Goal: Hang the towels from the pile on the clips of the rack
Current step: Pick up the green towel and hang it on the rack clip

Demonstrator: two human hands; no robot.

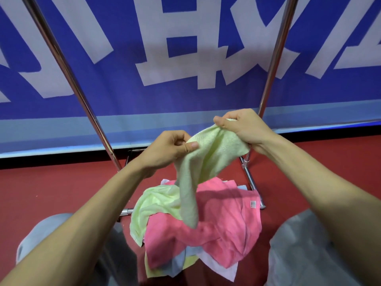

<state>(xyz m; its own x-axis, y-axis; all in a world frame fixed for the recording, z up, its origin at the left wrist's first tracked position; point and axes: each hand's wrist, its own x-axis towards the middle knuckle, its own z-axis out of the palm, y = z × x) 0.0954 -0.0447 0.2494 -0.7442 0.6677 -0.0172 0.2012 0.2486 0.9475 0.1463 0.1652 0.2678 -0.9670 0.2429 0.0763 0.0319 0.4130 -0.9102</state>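
A pale green towel [208, 162] is held up over the pile, its lower end hanging down. My left hand [167, 149] pinches its left edge between thumb and fingers. My right hand [243, 126] grips its upper right corner. Below lies the pile [206, 230]: a large pink towel on top, a second pale green towel [150, 205] at its left, and blue, yellow and white towels showing underneath. Two chrome poles of the rack, the left pole [68, 73] and the right pole [274, 60], rise on either side. No clips are in view.
The rack's chrome base bars [252, 182] lie on the red floor [41, 186] beside the pile. A blue banner with large white characters [185, 48] stands just behind the rack. My grey-clad knees [305, 244] flank the pile.
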